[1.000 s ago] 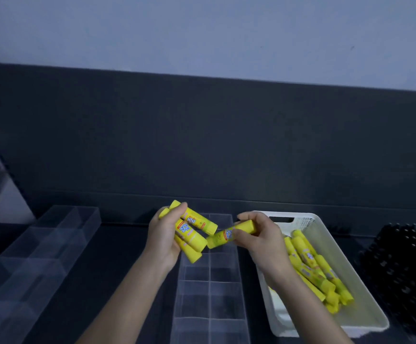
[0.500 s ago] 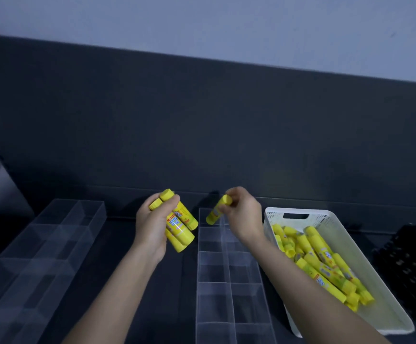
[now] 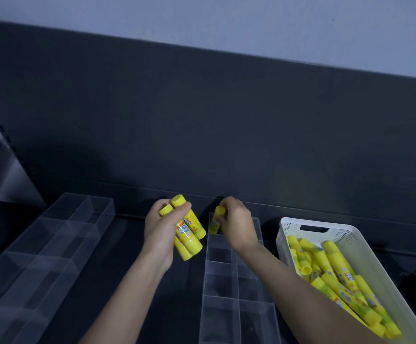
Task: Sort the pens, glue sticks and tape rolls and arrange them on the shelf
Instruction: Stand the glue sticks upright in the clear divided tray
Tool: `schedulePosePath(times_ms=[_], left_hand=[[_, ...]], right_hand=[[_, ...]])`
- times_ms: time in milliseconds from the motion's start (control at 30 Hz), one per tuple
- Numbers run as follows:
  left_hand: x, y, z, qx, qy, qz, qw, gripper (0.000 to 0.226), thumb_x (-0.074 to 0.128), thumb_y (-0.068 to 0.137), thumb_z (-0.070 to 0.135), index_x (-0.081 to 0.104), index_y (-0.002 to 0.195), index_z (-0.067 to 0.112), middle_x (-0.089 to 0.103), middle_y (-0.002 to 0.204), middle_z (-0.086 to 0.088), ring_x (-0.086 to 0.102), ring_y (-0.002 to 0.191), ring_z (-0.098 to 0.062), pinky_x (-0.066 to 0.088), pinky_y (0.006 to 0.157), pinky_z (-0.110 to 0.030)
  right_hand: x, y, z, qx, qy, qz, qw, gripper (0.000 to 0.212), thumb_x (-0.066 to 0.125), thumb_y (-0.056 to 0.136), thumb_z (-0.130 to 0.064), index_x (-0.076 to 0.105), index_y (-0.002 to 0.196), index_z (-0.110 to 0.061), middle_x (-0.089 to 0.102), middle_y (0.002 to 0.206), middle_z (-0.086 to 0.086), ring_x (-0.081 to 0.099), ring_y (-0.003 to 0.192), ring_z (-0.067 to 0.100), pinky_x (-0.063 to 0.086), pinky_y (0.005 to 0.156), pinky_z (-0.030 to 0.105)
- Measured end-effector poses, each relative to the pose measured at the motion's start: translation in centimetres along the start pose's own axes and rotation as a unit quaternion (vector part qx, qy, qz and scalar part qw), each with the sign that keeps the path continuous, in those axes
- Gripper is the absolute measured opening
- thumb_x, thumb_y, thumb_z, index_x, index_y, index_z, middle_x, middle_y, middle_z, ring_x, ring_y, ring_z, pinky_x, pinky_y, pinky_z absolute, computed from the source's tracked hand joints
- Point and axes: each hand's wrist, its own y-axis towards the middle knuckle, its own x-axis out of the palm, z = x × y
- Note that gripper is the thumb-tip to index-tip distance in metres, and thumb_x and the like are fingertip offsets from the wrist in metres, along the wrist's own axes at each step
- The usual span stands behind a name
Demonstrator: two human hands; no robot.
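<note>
Barely begun: right hand (image 3: 236, 225) pinches one glue stick (image 3: 216, 219) over the empty centre organizer (image 3: 236, 289), left hand (image 3: 161, 229) grips a bundle (image 3: 188, 232), basket (image 3: 366, 254) lower right full.

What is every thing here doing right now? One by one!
Left hand: grips a bunch of glue sticks.
Right hand: pinches one glue stick, upright, at the middle clear tray's far end.
White basket: holds many glue sticks lying jumbled.
Left clear tray: open-topped, untouched.

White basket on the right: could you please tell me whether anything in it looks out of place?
Nothing spilled or damaged. The glue sticks in the white basket lie jumbled, one cap end facing the camera.
</note>
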Motion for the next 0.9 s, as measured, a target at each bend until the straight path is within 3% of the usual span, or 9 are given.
schedulePosePath(times_ms=[200,267,333,433,567,667,733,833,900], left_hand=[[0.3,0.3,0.0,-0.008,-0.002,-0.011,1.000,0.021,0.078,0.074,0.016,0.064,0.090,0.014,0.064,0.076,-0.003,0.063,0.067,-0.019,0.052,0.062,-0.035],[0.7,0.2,0.2,-0.010,-0.001,-0.023,1.000,0.019,0.078,0.074,0.015,0.064,0.086,0.013,0.062,0.074,-0.005,0.062,0.067,-0.020,0.052,0.064,-0.036],[1.2,-0.1,0.6,-0.007,0.001,-0.049,0.999,0.017,0.078,0.074,0.014,0.063,0.081,0.012,0.061,0.072,-0.007,0.060,0.064,-0.021,0.052,0.062,-0.035],[2.3,-0.9,1.3,-0.006,0.008,-0.109,0.994,0.017,0.080,0.070,0.014,0.065,0.077,0.013,0.065,0.069,-0.007,0.064,0.062,-0.021,0.054,0.057,-0.034],[3.1,-2.0,2.0,-0.012,0.032,-0.144,0.989,0.026,0.083,0.061,0.018,0.069,0.081,0.012,0.068,0.078,-0.015,0.065,0.070,-0.026,0.056,0.067,-0.051],[3.5,-2.2,2.0,-0.013,0.053,-0.153,0.987,0.033,0.081,0.061,0.019,0.068,0.089,0.005,0.070,0.085,-0.020,0.065,0.070,-0.032,0.055,0.061,-0.060],[3.7,-2.3,2.0,-0.007,0.076,-0.163,0.984,0.035,0.082,0.061,0.019,0.070,0.091,0.006,0.070,0.082,-0.017,0.065,0.067,-0.030,0.057,0.057,-0.055],[3.8,-1.9,1.6,0.003,0.071,-0.151,0.986,0.027,0.085,0.067,0.015,0.073,0.091,0.012,0.071,0.077,-0.007,0.068,0.066,-0.016,0.055,0.053,-0.029],[3.4,-1.4,1.3,0.007,0.070,-0.106,0.992,0.022,0.081,0.073,0.020,0.070,0.089,0.009,0.069,0.074,0.000,0.066,0.069,-0.010,0.051,0.056,-0.023]], right_hand=[[-0.8,-0.5,-0.1,-0.019,0.000,0.019,1.000,0.035,0.060,0.083,0.001,0.064,0.116,-0.011,0.057,0.108,0.009,0.060,0.092,0.025,0.050,0.081,0.031],[-1.6,-1.3,-0.7,-0.009,0.063,0.043,0.997,0.029,0.062,0.086,-0.007,0.067,0.114,-0.014,0.061,0.104,0.006,0.060,0.090,0.017,0.045,0.079,0.021],[-2.3,-2.2,-1.5,-0.015,0.133,-0.010,0.991,0.017,0.061,0.090,-0.019,0.069,0.105,-0.017,0.066,0.095,0.002,0.057,0.083,0.010,0.041,0.073,0.019],[-3.4,-3.4,-2.3,-0.029,0.237,-0.100,0.966,0.009,0.061,0.091,-0.019,0.070,0.092,-0.017,0.065,0.080,0.004,0.054,0.073,0.010,0.045,0.069,0.031],[-4.7,-3.8,-2.1,-0.025,0.278,-0.117,0.953,0.003,0.066,0.087,-0.012,0.067,0.085,-0.011,0.060,0.074,0.000,0.053,0.070,0.008,0.045,0.068,0.029],[-5.4,-3.9,-1.7,-0.031,0.268,-0.106,0.957,0.006,0.069,0.083,-0.009,0.065,0.087,-0.007,0.065,0.078,0.004,0.058,0.072,0.012,0.050,0.072,0.032],[-5.6,-3.9,-1.7,-0.038,0.252,-0.089,0.963,0.012,0.070,0.080,-0.008,0.065,0.091,-0.009,0.068,0.085,0.008,0.062,0.077,0.019,0.051,0.074,0.031],[-5.5,-3.4,-1.5,-0.016,0.210,-0.037,0.977,0.015,0.070,0.077,-0.010,0.062,0.086,-0.019,0.068,0.080,-0.002,0.063,0.075,0.010,0.048,0.065,0.017],[-5.3,-2.8,-1.0,0.026,0.189,0.015,0.982,0.019,0.070,0.076,-0.011,0.059,0.086,-0.022,0.066,0.078,-0.006,0.062,0.073,0.009,0.043,0.061,0.009]])
